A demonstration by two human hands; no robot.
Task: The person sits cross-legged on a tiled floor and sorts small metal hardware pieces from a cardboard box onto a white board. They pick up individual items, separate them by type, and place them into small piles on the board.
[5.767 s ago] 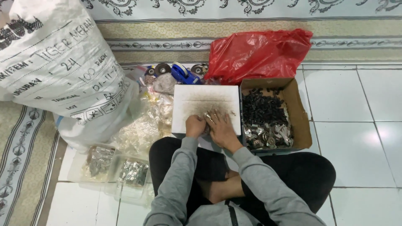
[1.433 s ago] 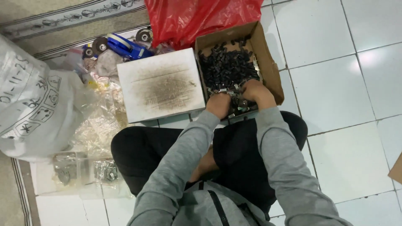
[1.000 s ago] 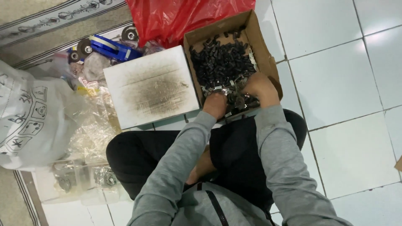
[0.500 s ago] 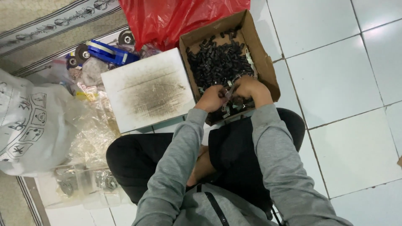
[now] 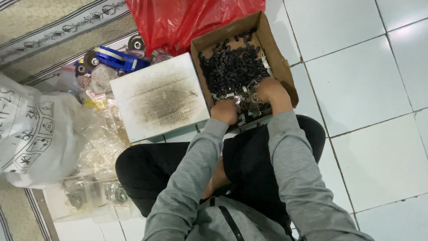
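An open brown cardboard box [image 5: 274,42] sits on the tiled floor in front of my crossed legs. It holds a heap of small black parts [image 5: 232,69] at the far end and shiny metal pieces [image 5: 245,102] at the near end. My left hand [image 5: 224,111] and my right hand [image 5: 270,90] are both inside the box's near end, fingers curled down into the metal pieces. What the fingers grip is hidden under the hands. A white square board [image 5: 159,96] with a dark smudged middle lies just left of the box.
A red plastic bag [image 5: 187,20] lies behind the box. A blue tool with round discs [image 5: 117,58] sits behind the board. A big white sack [image 5: 33,134] and clear plastic bags [image 5: 100,143] fill the left. Patterned carpet [image 5: 49,27] borders the far left; white tiles [image 5: 370,89] spread right.
My hands left the white board and moved into the cardboard box. Over the last second they shifted among the metal pieces at its near end, and the view drifted slightly.
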